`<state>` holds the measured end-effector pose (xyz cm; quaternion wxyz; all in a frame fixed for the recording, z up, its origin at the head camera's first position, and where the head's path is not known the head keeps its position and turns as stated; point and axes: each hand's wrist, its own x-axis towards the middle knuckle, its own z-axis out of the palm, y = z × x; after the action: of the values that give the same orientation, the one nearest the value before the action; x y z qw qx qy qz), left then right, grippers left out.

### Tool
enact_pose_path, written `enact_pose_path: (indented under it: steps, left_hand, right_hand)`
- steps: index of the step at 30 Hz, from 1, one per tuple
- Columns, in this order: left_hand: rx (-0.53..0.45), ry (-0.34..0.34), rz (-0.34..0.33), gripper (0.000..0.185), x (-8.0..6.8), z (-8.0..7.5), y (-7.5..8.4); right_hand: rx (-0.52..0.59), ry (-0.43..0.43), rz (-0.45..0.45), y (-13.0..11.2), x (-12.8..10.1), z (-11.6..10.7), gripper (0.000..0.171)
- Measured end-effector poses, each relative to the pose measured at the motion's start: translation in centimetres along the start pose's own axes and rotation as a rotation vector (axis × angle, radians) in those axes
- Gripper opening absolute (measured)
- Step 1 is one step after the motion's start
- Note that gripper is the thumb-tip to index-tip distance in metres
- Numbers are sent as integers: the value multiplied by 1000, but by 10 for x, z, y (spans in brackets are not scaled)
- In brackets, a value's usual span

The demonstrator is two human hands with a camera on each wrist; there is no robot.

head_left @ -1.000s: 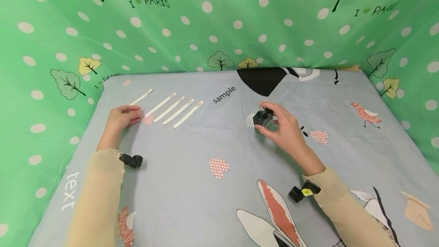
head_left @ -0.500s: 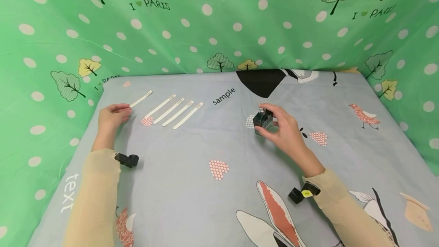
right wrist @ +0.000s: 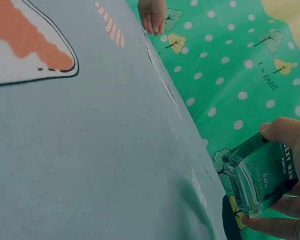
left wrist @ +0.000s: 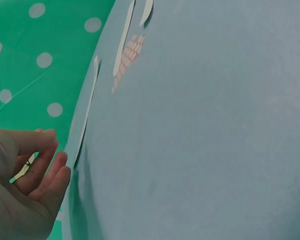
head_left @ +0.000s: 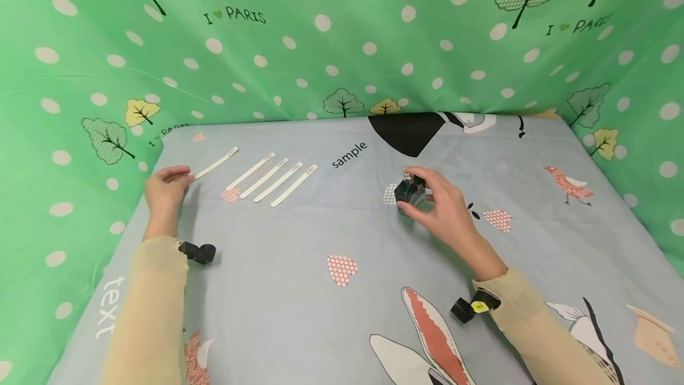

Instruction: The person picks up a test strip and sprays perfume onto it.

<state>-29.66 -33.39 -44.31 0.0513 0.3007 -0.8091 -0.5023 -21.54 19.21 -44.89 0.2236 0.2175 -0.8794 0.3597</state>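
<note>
Hands: 2, both bare, wrists in tan sleeves, well apart on the counter.

Left hand point(head_left: 162, 186): at the far-left edge of the counter, fingers point(left wrist: 50, 170) curled lightly, pinching the near end of 1 white paper strip point(head_left: 214, 164). The strip's long axis runs from the fingertips away and to the right, its far end lifted toward the green backdrop. Whether the near end is clear of the cloth cannot be told.

Right hand point(head_left: 440, 204): right of centre, thumb and fingers wrapped round a small square glass bottle point(head_left: 409, 190) of dark greenish liquid, upright or nearly so, its neck uppermost. The wrist view shows printed lettering on the bottle point(right wrist: 262, 175) face.

Key relation: the bottle lies well to the right of the held strip; the strip's free end points roughly toward the bottle's side of the counter. The 2 items are each already in the nearer hand.

Other stock: 4 further white strips point(head_left: 269, 176), lying parallel and slanted just right of the left hand, on a grey printed cloth point(head_left: 299, 236); green dotted backdrop point(head_left: 342, 40) behind.
</note>
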Motion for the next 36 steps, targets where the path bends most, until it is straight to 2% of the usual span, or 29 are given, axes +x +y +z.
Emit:
enact_pose_path:
  steps: [5, 9, 13, 21, 25, 28, 36]
  left_hand:
    - [18, 51, -21, 38, 4, -2, -5]
    - [-41, 38, -71, 43, 8, -5, -9]
    - [-53, 15, -106, 47, 11, -8, -12]
    - [64, -11, -65, 46, 13, -11, -9]
    - [106, 2, -38, 32, 12, -11, -10]
    - [141, 3, -40, 24, 10, -12, -13]
    - [199, -41, -64, 20, 12, -11, -20]
  right_hand:
    - [1, 9, -5, -1, 1, -1, 65]
    - [-2, 15, -6, -2, 1, -1, 65]
    - [-9, 15, -4, -3, 1, -2, 65]
    - [-17, 12, -16, -5, 3, -5, 65]
    - [-19, 11, -33, -4, 1, -4, 65]
    - [-21, 2, -34, -4, -2, -2, 65]
    - [-19, -7, -19, -6, -4, 1, 65]
